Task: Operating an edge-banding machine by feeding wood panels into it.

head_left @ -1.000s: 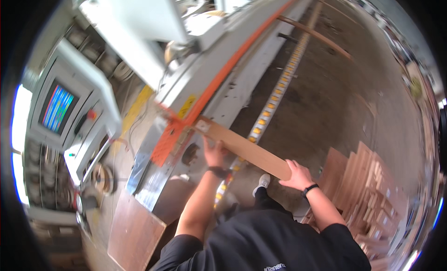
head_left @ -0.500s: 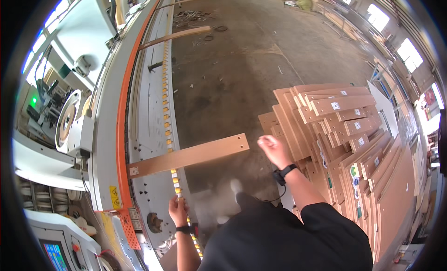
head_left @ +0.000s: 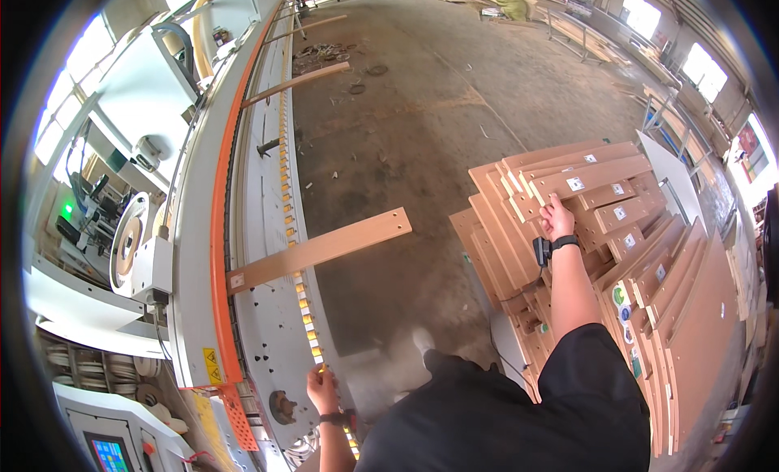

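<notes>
My right hand (head_left: 557, 219) reaches over the stack of brown boards on the right. Its fingers are bent against the near edge of an upper board (head_left: 580, 180) that has a small white label; the grip's underside is hidden. My left hand (head_left: 321, 388) is low beside the machine's edge, with fingers curled together by the yellow-and-white roller strip (head_left: 307, 318); anything inside them is too small to make out. Ahead of the left hand, a narrow brown board (head_left: 324, 249) lies across the strip. Its labelled end meets the orange rail (head_left: 217, 229), and its drilled end juts over the floor.
Farther along the machine, another board (head_left: 300, 83) sticks out sideways. At the lower left stands a control panel with a lit screen (head_left: 109, 454). A pale sheet (head_left: 673, 180) leans behind the stacked boards. Cut scraps (head_left: 324, 54) litter the far floor.
My right hand has moved right, from near the narrow board's free end to the stack. The view has shifted, while my left hand stays by the roller strip.
</notes>
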Motion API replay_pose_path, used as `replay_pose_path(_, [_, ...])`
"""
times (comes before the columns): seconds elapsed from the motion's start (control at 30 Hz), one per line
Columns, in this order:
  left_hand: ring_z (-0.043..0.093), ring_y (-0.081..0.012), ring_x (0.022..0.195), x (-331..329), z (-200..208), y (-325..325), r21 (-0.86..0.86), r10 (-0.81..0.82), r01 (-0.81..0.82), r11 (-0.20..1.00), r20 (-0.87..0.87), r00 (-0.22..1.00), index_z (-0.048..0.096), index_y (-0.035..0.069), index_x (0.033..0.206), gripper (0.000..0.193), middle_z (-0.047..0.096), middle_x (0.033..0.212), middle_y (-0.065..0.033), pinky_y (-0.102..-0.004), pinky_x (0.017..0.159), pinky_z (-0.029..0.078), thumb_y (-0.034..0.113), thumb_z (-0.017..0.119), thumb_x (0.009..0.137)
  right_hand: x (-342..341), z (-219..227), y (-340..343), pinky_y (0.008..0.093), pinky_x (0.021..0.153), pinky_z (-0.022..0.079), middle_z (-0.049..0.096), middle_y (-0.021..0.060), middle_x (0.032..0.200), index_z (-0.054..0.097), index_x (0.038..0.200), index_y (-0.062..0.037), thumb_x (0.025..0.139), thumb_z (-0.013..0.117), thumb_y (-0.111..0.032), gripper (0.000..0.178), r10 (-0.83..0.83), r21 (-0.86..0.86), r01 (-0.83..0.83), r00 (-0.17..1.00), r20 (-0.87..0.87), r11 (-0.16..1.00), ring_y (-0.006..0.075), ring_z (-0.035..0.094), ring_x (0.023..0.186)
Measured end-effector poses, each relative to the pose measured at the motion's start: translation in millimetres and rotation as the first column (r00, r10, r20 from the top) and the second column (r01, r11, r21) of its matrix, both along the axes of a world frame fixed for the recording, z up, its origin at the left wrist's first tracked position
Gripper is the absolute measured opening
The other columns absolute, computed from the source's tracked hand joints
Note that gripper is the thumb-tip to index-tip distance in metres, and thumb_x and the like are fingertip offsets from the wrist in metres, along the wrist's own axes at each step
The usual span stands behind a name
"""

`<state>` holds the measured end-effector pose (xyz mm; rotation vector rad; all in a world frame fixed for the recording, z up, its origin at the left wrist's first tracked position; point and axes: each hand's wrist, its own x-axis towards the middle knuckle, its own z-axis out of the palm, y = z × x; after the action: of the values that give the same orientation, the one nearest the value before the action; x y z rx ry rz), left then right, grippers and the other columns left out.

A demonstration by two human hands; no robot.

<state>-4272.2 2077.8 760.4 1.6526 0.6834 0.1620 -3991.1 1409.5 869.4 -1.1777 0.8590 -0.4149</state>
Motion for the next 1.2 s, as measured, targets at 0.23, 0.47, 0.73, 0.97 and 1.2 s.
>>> replay_pose_path(0.23, [0.060,-0.0086,0.064,-5,2,-2,0.050,0.018,-0.019,0.999,0.020,1.000,0.067,0.000,0.117,0.021,0.065,0.080,-0.0033,-0.0234,0.059,0.049,0.007,0.063,0.098,-30,6,46,0.0192,0.042,0.029,0.057,-0.0045,0.070,0.065,0.088,-0.0122,0.092,0.079,-0.035,0.027,0.157,0.030,-0.156,0.987,-0.027,0.987,0.0041,0.041,0.049])
replay_pose_path(0.47, [0.062,-0.0099,0.066,3,-4,2,-0.002,-0.054,0.054,0.999,0.013,0.998,0.067,0.000,0.115,0.021,0.066,0.081,-0.0040,-0.0243,0.061,0.053,0.007,0.065,0.095,-80,-5,129,0.0214,0.055,0.041,0.063,-0.0075,0.073,0.069,0.095,-0.0204,0.091,0.081,-0.033,0.018,0.311,0.353,-0.349,0.937,0.159,0.868,0.0045,0.053,0.061])
replay_pose_path(0.73, [0.070,-0.0147,0.075,-4,20,-27,-0.075,-0.277,0.275,0.958,-0.013,0.961,0.065,-0.006,0.127,0.033,0.073,0.090,-0.0104,-0.0271,0.069,0.057,0.008,0.065,0.097,-90,-2,175,0.0230,0.061,0.047,0.064,-0.0045,0.085,0.068,0.100,-0.0149,0.091,0.082,-0.022,0.019,0.391,0.305,-0.458,0.884,0.257,0.835,0.0066,0.056,0.066])
replay_pose_path(0.97, [0.067,-0.0252,0.114,8,92,-71,-0.502,-0.314,0.482,0.718,0.385,0.868,0.052,-0.002,0.146,0.055,0.068,0.132,-0.0152,-0.0416,0.099,0.054,0.027,0.068,0.102,-150,7,316,0.0291,0.071,0.053,0.069,-0.0024,0.087,0.073,0.098,-0.0140,0.093,0.081,-0.019,0.011,0.620,0.342,-0.715,0.700,0.356,0.610,0.0109,0.063,0.072])
replay_pose_path(1.2, [0.059,-0.0266,0.123,-19,49,-54,-0.872,0.255,0.150,0.465,0.294,0.921,0.055,0.010,0.140,0.048,0.064,0.133,-0.0073,-0.0460,0.111,0.042,0.046,0.054,0.108,-192,-12,347,0.0296,0.078,0.054,0.071,0.0012,0.101,0.069,0.116,-0.0111,0.097,0.077,-0.019,0.023,0.811,0.252,-0.845,0.527,0.254,0.471,0.0144,0.067,0.087])
